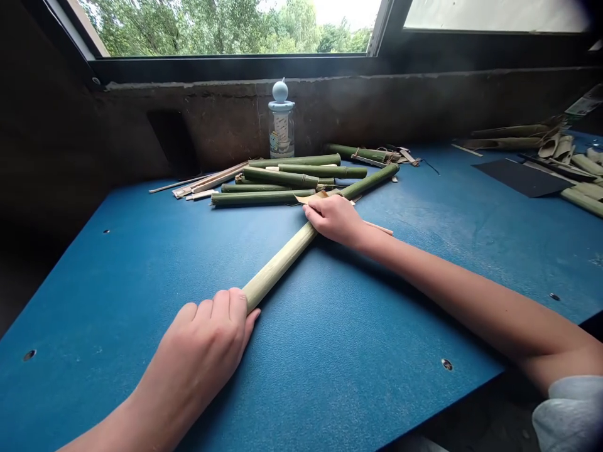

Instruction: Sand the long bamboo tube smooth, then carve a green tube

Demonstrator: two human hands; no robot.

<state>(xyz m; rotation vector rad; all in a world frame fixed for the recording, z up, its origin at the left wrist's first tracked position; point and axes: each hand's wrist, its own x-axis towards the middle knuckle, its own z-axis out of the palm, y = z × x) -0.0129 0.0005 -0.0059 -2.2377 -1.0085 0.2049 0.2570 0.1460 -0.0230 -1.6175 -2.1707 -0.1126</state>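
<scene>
A long bamboo pole [282, 260] slants across the table from near left to far right. Its near stretch is pale, its far end green. My left hand [211, 326] is wrapped round the near end, hiding the tip. Further up the pole, my right hand [333, 218] is closed on a piece of tan sandpaper [313, 198] and presses it over the bamboo. Most of the sheet is hidden under the fingers. A thin light strip [379, 228] shows beside the right wrist. Beyond the right hand lie several green bamboo pieces [282, 177].
A clear bottle with a light-blue lid [281, 125] stands by the wall. Wooden strips [210, 182] lie at the back left. On the right are a black sheet [521, 177] and split bamboo pieces [563, 147]. The blue table's [330, 358] front edge runs diagonally at lower right.
</scene>
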